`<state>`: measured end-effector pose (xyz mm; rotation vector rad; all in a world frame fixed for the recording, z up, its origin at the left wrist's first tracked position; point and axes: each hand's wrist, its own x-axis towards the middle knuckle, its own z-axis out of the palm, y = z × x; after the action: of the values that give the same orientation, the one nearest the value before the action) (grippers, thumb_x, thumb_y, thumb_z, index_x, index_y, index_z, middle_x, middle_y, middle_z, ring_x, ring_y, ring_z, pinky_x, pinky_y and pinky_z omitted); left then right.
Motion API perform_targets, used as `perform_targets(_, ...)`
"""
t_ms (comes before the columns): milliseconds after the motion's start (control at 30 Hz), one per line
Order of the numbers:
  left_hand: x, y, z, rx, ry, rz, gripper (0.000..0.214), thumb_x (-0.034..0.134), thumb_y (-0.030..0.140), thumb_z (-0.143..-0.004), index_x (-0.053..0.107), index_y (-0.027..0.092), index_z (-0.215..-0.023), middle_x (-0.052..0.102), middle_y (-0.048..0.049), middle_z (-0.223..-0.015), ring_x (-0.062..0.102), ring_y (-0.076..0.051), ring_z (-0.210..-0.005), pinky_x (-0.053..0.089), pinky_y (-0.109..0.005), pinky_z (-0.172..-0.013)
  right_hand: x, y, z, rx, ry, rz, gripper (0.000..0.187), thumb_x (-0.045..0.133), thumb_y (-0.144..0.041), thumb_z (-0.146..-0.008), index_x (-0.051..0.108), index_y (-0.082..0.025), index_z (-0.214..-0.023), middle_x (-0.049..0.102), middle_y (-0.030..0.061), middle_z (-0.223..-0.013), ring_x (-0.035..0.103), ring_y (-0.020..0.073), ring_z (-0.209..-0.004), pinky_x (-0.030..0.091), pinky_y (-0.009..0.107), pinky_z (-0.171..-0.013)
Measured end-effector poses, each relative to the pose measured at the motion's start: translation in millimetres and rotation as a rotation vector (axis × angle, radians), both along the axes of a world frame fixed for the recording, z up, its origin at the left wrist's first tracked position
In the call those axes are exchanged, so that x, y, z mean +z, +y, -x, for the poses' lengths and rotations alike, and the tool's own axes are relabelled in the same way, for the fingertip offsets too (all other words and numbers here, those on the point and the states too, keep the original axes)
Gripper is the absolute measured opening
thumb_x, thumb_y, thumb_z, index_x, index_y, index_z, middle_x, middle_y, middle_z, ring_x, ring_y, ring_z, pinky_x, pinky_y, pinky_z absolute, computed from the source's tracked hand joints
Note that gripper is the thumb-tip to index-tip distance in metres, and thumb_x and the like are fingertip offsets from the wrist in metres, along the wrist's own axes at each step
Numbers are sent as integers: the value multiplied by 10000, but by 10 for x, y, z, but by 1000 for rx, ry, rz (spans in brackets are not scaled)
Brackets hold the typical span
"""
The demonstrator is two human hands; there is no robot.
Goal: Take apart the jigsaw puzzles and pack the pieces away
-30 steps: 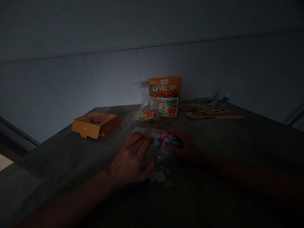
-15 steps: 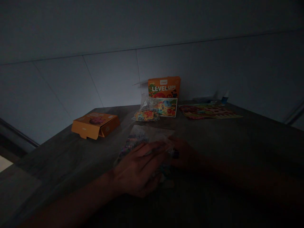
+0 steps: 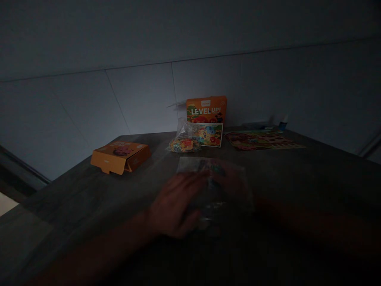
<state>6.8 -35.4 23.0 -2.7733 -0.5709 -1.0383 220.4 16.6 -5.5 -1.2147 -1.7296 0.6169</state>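
Observation:
The scene is very dim. Both my hands meet over a clear plastic bag of puzzle pieces point(image 3: 193, 165) on the dark table point(image 3: 297, 178). My left hand point(image 3: 174, 206) is smeared by motion and lies on the bag's near left side. My right hand point(image 3: 235, 184) is dark and blurred at the bag's right side. The fingers of neither hand can be made out. Some pieces show faintly under the hands.
An orange "LEVEL UP!" box point(image 3: 206, 109) stands at the table's far edge by the wall. A second bag of coloured pieces point(image 3: 184, 141) and a picture card point(image 3: 211, 135) lie before it. A flat orange box point(image 3: 120, 155) lies left. A printed sheet point(image 3: 263, 140) lies right.
The bag has shifted right and away from me under both hands. The coloured pieces that my right hand held a second ago no longer show. Both hands are now blurred.

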Motion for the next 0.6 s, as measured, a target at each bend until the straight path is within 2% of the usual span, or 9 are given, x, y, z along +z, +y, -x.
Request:
perform_targets(67,-42,197,154,417,-283,219,445,369,313,-972,451,141,-1375,537,-152,-1360,521,-264,-1222,421,-439,-1029,-18,61,-23,-36,54,35,380,594,-435,-833,665,-236,-1150,693,121,-1159,651,329,-1078,530,498,-921)
perform_targets(100,-69,306,231,569,-342,344,441,368,347,-965,515,129,-1319,567,-156,-1305,516,-283,-1211,402,-461,-1035,-31,85,-30,-50,83,47,387,618,-429,-811,665,-230,-1139,683,131,-1178,635,339,-1105,519,504,-938)
perform_targets(133,-101,414,302,664,-353,480,431,379,376,-948,590,128,-1230,601,-152,-1239,506,-304,-1207,362,-485,-1060,-46,103,-33,-59,110,56,399,641,-424,-788,664,-223,-1131,675,137,-1192,624,346,-1121,509,511,-951)
perform_targets(200,-173,596,406,671,-303,601,369,454,396,-894,712,135,-932,673,-149,-1041,550,-344,-1111,331,-530,-1056,-73,118,-33,-48,153,63,443,674,-422,-748,655,-215,-1139,665,132,-1214,615,345,-1131,495,512,-973)
perform_targets(233,-209,661,431,663,-295,649,355,473,408,-880,721,156,-854,685,-130,-992,563,-341,-1078,335,-526,-1049,-82,117,-33,-28,162,59,463,682,-428,-739,650,-216,-1150,664,120,-1218,618,337,-1127,491,502,-981)
perform_targets(367,-306,723,362,537,-322,784,386,468,491,-889,719,202,-833,690,-77,-989,579,-297,-1044,405,-427,-980,-66,74,-27,38,172,32,487,718,-430,-709,647,-249,-1156,661,84,-1230,620,319,-1124,482,471,-999)
perform_targets(467,-296,647,261,407,-363,892,405,492,546,-878,674,196,-783,655,-39,-789,606,-222,-786,479,-320,-737,0,11,-12,57,198,91,469,725,-363,-719,640,-255,-1168,662,90,-1238,620,325,-1131,490,481,-987)
perform_targets(533,-266,589,222,351,-392,952,423,502,571,-874,647,186,-775,597,-10,-672,555,-171,-630,442,-268,-582,62,-39,3,101,219,153,423,701,-346,-763,641,-268,-1175,675,78,-1221,640,310,-1107,514,459,-956)
perform_targets(600,-236,540,200,290,-460,1017,423,534,581,-863,646,176,-815,581,5,-651,520,-135,-567,406,-234,-517,127,-84,15,130,220,195,370,685,-351,-792,661,-274,-1153,689,64,-1198,662,294,-1069,535,423,-919)
